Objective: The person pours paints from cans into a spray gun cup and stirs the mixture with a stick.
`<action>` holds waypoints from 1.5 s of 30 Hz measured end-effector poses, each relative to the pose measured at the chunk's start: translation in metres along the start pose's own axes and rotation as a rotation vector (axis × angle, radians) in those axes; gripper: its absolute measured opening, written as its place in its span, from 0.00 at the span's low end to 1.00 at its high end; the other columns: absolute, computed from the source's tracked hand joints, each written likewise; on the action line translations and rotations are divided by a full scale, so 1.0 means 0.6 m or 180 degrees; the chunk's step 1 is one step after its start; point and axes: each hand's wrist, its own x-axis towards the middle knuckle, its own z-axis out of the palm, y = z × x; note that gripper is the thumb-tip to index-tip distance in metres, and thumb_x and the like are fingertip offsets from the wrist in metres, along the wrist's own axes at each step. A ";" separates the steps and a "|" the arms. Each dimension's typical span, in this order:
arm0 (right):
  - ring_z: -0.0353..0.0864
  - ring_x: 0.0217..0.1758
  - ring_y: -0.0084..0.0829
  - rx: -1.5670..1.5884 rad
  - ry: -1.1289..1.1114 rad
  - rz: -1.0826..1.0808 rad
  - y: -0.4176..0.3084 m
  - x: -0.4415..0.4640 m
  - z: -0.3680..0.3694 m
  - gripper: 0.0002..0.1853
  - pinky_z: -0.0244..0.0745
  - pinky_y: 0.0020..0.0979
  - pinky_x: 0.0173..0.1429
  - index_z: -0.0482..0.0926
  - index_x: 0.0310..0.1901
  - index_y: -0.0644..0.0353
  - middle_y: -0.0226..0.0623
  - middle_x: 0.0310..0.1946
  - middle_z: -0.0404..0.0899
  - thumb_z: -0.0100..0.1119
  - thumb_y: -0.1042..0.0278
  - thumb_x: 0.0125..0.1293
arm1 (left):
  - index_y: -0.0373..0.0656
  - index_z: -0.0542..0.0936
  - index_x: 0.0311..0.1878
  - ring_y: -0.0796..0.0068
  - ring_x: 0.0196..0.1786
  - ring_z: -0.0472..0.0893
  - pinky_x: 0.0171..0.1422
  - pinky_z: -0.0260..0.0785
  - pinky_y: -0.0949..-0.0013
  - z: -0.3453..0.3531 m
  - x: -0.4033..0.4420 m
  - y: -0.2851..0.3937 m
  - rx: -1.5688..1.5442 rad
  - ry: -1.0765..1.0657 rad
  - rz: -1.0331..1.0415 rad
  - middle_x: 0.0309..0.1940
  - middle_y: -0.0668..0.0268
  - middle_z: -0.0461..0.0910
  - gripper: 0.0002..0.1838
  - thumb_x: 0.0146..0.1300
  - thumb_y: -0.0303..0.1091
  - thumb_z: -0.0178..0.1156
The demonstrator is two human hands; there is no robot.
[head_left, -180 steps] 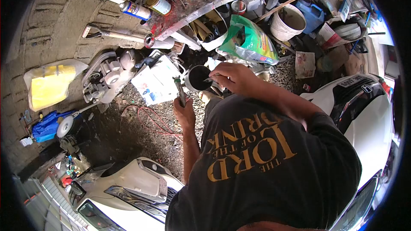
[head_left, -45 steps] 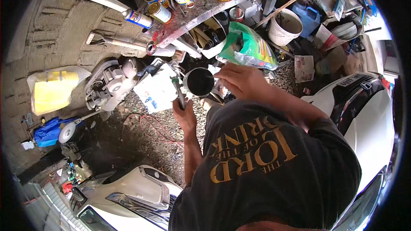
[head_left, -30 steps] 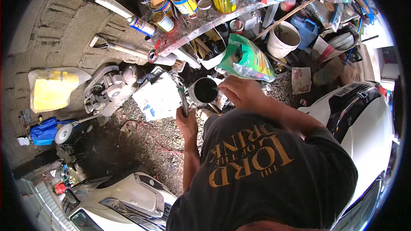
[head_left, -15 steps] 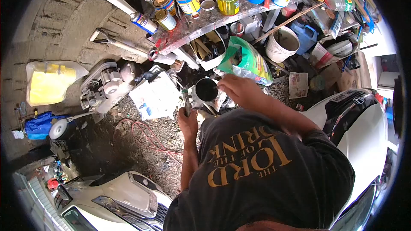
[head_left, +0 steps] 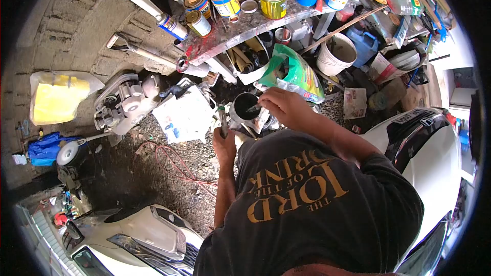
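Observation:
My left hand point(head_left: 224, 147) is wrapped around the handle of what looks like a spray gun point(head_left: 222, 115). Close beside the gun's body is a grey, open-topped cup point(head_left: 233, 113), dark inside; I cannot tell whether the two are joined. Over the cup's right rim, my right hand point(head_left: 286, 106) pinches a thin, shiny stirrer point(head_left: 252, 108) whose lower end dips into the cup. White paper sheets point(head_left: 184, 115) lie on the gravel to the left. Behind the cup stands a green plastic bag point(head_left: 291, 74).
Paint cans point(head_left: 273, 2) crowd the workbench point(head_left: 220, 43) ahead. A white bucket point(head_left: 336, 53) and a blue jerrycan point(head_left: 362, 46) stand to the right. A red hose point(head_left: 176, 161) loops over the gravel. White vehicles point(head_left: 434, 158) flank me, one front left point(head_left: 148, 235).
My right hand has shifted slightly up and left, and the shiny stirrer now shows inside the cup. My left hand stays on the spray gun.

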 end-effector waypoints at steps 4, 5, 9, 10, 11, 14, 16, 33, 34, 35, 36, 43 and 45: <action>0.83 0.43 0.48 -0.0286 -0.0005 0.0150 0.001 0.007 -0.002 0.08 0.77 0.43 0.46 0.79 0.47 0.62 0.44 0.41 0.81 0.55 0.67 0.75 | 0.34 0.81 0.51 0.67 0.38 0.80 0.47 0.72 0.60 -0.001 0.001 0.005 -0.0061 -0.0035 -0.0043 0.36 0.57 0.84 0.19 0.61 0.36 0.65; 0.83 0.43 0.48 -0.0159 -0.0064 0.0033 -0.001 0.008 -0.004 0.08 0.77 0.44 0.45 0.79 0.47 0.61 0.45 0.41 0.81 0.56 0.67 0.75 | 0.34 0.81 0.51 0.68 0.38 0.79 0.47 0.72 0.61 0.001 0.003 0.002 -0.0039 -0.0015 -0.0031 0.35 0.58 0.84 0.19 0.61 0.36 0.65; 0.84 0.43 0.48 -0.0451 0.0082 0.0318 -0.003 0.012 -0.005 0.08 0.77 0.43 0.45 0.80 0.47 0.62 0.44 0.41 0.81 0.56 0.67 0.74 | 0.34 0.81 0.51 0.68 0.37 0.79 0.46 0.72 0.61 -0.002 -0.002 0.028 -0.0074 -0.0076 -0.0198 0.35 0.59 0.83 0.18 0.61 0.36 0.65; 0.84 0.43 0.48 -0.0305 -0.0004 0.0145 0.001 0.014 -0.005 0.08 0.77 0.43 0.45 0.80 0.47 0.62 0.44 0.41 0.81 0.56 0.67 0.74 | 0.34 0.81 0.50 0.68 0.37 0.79 0.46 0.72 0.61 -0.001 -0.004 0.032 -0.0130 -0.0066 -0.0206 0.35 0.58 0.83 0.18 0.61 0.36 0.65; 0.84 0.43 0.48 -0.0158 -0.0087 -0.0023 0.005 0.014 -0.005 0.08 0.77 0.43 0.44 0.79 0.46 0.62 0.44 0.40 0.81 0.56 0.67 0.74 | 0.34 0.82 0.50 0.68 0.37 0.79 0.46 0.72 0.61 -0.001 -0.004 0.034 -0.0181 -0.0060 -0.0213 0.35 0.58 0.84 0.18 0.61 0.36 0.65; 0.84 0.42 0.48 -0.0299 0.0065 0.0050 0.005 0.021 -0.009 0.07 0.77 0.43 0.44 0.79 0.45 0.62 0.44 0.39 0.81 0.56 0.68 0.74 | 0.34 0.82 0.49 0.65 0.37 0.79 0.47 0.72 0.59 0.005 0.005 0.022 -0.0170 -0.0127 -0.0145 0.35 0.56 0.84 0.17 0.61 0.37 0.65; 0.83 0.41 0.49 -0.0320 0.0054 0.0050 0.004 0.023 -0.009 0.07 0.77 0.44 0.43 0.79 0.44 0.62 0.43 0.39 0.81 0.56 0.68 0.74 | 0.34 0.82 0.49 0.65 0.38 0.80 0.47 0.72 0.59 0.004 0.003 0.028 -0.0174 -0.0173 -0.0143 0.36 0.55 0.84 0.17 0.61 0.37 0.64; 0.84 0.41 0.45 -0.0203 -0.0091 0.0533 0.029 0.039 -0.013 0.13 0.78 0.41 0.45 0.78 0.53 0.62 0.43 0.40 0.82 0.55 0.62 0.76 | 0.34 0.81 0.45 0.53 0.40 0.83 0.47 0.72 0.52 0.014 0.008 0.034 -0.0077 -0.0278 0.0083 0.36 0.48 0.84 0.17 0.62 0.39 0.64; 0.85 0.42 0.43 -0.0040 0.0010 0.0877 0.026 0.047 -0.019 0.16 0.78 0.40 0.46 0.76 0.56 0.62 0.43 0.41 0.83 0.55 0.61 0.76 | 0.34 0.81 0.45 0.55 0.37 0.83 0.45 0.72 0.53 0.018 0.013 0.029 -0.0122 -0.0271 0.0171 0.34 0.49 0.84 0.17 0.62 0.39 0.65; 0.85 0.42 0.41 0.0121 0.0113 0.1208 0.027 0.058 -0.025 0.18 0.78 0.39 0.47 0.75 0.60 0.62 0.43 0.42 0.84 0.55 0.59 0.77 | 0.34 0.80 0.45 0.55 0.37 0.83 0.45 0.72 0.53 0.018 0.017 0.038 -0.0131 -0.0319 0.0077 0.34 0.49 0.83 0.17 0.63 0.40 0.64; 0.86 0.43 0.37 0.0131 0.0270 0.1026 0.076 0.055 -0.009 0.27 0.78 0.36 0.48 0.67 0.70 0.62 0.46 0.48 0.83 0.55 0.57 0.77 | 0.34 0.80 0.45 0.54 0.37 0.83 0.45 0.72 0.52 0.019 0.021 0.049 -0.0138 -0.0367 -0.0010 0.33 0.49 0.83 0.17 0.63 0.40 0.64; 0.81 0.58 0.54 -0.0135 0.0741 0.1268 0.090 0.028 -0.062 0.33 0.76 0.45 0.59 0.63 0.72 0.64 0.55 0.61 0.77 0.57 0.53 0.75 | 0.34 0.79 0.42 0.57 0.33 0.81 0.40 0.70 0.53 0.029 0.080 0.091 -0.0220 -0.0439 0.0402 0.29 0.50 0.82 0.16 0.65 0.40 0.64; 0.81 0.58 0.54 -0.0209 0.0790 0.1359 0.098 0.001 -0.071 0.29 0.76 0.45 0.59 0.67 0.70 0.63 0.55 0.61 0.76 0.59 0.56 0.74 | 0.34 0.79 0.42 0.55 0.33 0.81 0.40 0.70 0.53 0.025 0.111 0.108 -0.0266 -0.0510 0.0449 0.29 0.50 0.82 0.16 0.64 0.40 0.64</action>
